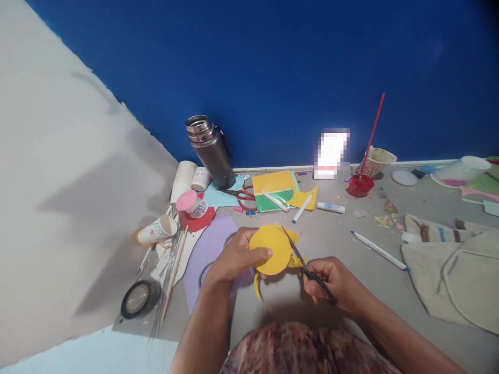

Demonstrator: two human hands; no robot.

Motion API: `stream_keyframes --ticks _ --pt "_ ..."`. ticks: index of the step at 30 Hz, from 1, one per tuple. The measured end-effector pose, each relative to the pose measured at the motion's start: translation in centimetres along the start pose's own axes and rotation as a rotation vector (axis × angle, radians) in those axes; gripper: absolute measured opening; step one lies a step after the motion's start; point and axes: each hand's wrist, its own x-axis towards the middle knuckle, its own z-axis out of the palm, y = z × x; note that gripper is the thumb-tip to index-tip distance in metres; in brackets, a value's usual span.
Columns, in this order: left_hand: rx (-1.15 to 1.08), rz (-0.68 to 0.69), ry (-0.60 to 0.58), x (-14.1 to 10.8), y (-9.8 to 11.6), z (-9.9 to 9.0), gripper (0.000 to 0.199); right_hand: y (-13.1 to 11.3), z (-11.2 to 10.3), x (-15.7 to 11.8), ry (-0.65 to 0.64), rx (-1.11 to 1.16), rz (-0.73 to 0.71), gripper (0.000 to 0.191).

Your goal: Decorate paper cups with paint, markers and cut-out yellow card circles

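Both grips look closed on my remote feed: left hand (238, 254) pinching the yellow disc (275, 240), right hand (338, 280) curled round scissors (306, 268); I'd rotate the disc steadily.

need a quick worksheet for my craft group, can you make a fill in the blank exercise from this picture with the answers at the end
1. The paper circle held in the left hand is coloured ____.
2. The right hand grips a pair of ____ by the black handles.
3. The wall behind the metal flask is painted ____.
4. From the person's viewpoint, the marker with blue ends lies to the ____ of the paper circle.

Missing words: yellow; scissors; blue; right
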Motion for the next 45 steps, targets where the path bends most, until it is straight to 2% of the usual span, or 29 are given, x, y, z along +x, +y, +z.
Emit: stream_keyframes --ticks 8,18,30,36,45 --pt "0.006 0.006 0.016 0.1 -0.2 -0.2 0.041 -0.5 0.2 -0.1 0.006 0.018 0.014 0.046" --pt "-0.019 0.031 0.03 -0.2 -0.1 -0.5 0.045 -0.1 0.1 -0.1 0.022 -0.008 0.026 0.031" --pt "-0.049 0.045 0.061 -0.2 -0.2 -0.8 0.046 0.3 0.1 0.0 0.026 -0.001 0.013 0.044" --pt "-0.062 0.039 0.039 -0.1 -0.2 -0.4 0.044 -0.1 0.0 -0.1 -0.019 0.012 0.031 0.041" --pt "0.001 0.01 0.009 -0.1 -0.4 -0.5 0.042 0.2 0.1 0.0 -0.009 -0.002 0.012 0.039"
